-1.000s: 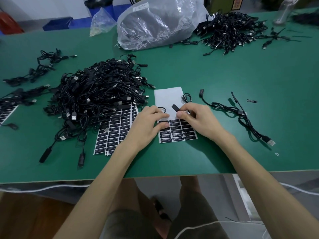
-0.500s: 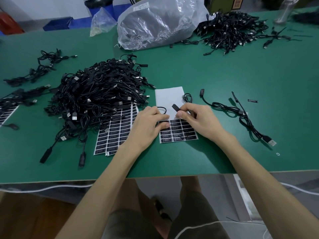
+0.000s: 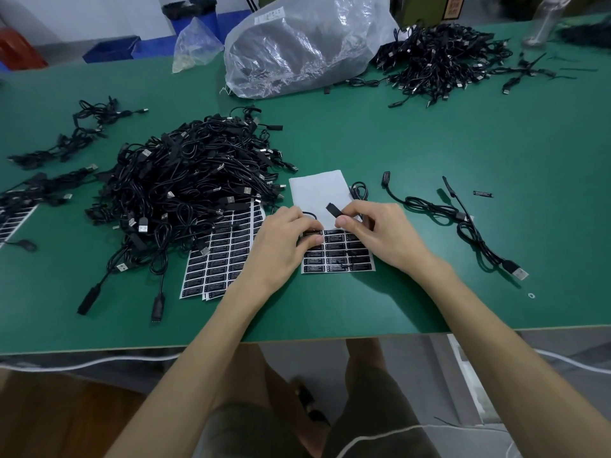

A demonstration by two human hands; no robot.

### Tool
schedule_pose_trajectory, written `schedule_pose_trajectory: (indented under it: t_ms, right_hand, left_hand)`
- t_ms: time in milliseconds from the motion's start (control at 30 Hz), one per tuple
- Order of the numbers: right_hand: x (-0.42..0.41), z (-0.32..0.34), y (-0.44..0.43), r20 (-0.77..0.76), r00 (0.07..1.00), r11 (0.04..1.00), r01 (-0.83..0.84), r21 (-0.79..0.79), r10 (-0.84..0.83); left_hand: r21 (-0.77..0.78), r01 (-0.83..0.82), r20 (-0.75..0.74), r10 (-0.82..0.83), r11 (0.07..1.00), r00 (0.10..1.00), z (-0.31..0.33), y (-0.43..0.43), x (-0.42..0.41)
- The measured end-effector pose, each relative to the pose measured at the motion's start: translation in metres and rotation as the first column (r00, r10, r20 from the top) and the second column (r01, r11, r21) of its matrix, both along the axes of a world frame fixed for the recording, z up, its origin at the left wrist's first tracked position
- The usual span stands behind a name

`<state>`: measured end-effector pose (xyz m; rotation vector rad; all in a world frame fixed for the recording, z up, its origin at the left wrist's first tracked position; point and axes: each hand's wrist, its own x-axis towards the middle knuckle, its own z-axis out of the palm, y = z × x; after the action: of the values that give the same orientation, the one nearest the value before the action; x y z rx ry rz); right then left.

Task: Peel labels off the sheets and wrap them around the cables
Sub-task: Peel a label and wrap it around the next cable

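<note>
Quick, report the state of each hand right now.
Left hand: closed, pinching a label at the top row of the label sheet.
Right hand: closed, pinching the black cable end.

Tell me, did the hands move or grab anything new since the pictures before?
Nothing visibly changed. The right hand still pinches the black cable end above the label sheet, and the left hand still pinches a label at the sheet's top row. The cable pile lies as before.
</note>
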<state>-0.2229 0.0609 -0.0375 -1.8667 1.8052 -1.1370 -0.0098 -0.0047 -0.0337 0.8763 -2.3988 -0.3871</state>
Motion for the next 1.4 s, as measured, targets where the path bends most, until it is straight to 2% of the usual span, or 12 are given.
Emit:
schedule_pose_trajectory:
  t_ms: [367,733,767,833,900,1000,1067,1167,1400]
  right_hand:
    - [0.0,-0.004,0.0,-0.008,1.0,1.0,-0.008,0.004,0.008]
    - [0.001,-0.004,-0.002,-0.058,0.998,0.999,0.016,0.032,-0.014]
    - [0.001,-0.004,-0.002,-0.065,0.998,0.999,0.025,0.037,-0.023]
    - [0.001,-0.003,-0.002,-0.079,0.996,0.998,0.035,0.047,-0.031]
    - [0.002,-0.003,-0.002,-0.085,0.996,0.998,0.034,0.053,-0.029]
    - [0.002,-0.003,-0.003,-0.061,0.998,0.998,0.029,0.051,-0.026]
    - [0.001,-0.003,-0.003,-0.048,0.998,0.998,0.031,0.057,-0.029]
    - [0.001,-0.003,-0.004,-0.048,0.998,0.998,0.032,0.057,-0.029]
    - [0.002,0.0,-0.001,-0.038,0.999,0.999,0.021,0.042,-0.019]
  left_hand:
    - [0.014,-0.003,-0.023,0.003,1.0,1.0,0.0,0.001,0.001]
    - [-0.187,0.052,-0.028,-0.058,0.981,0.998,-0.004,0.004,0.001]
    - [-0.136,0.049,-0.048,-0.056,0.989,0.997,-0.004,0.003,0.001]
    - [0.112,0.032,-0.171,-0.012,0.993,0.985,0.002,0.001,0.001]
    - [0.409,0.053,-0.312,0.085,0.911,0.946,0.012,-0.006,0.001]
    - [0.617,0.191,-0.418,0.113,0.763,0.901,0.029,-0.017,0.005]
    - [0.702,0.325,-0.466,0.064,0.634,0.882,0.035,-0.02,0.004]
    - [0.786,0.363,-0.421,0.003,0.501,0.907,0.031,-0.015,-0.004]
    - [0.809,0.443,-0.541,0.196,0.385,0.818,0.012,-0.011,-0.013]
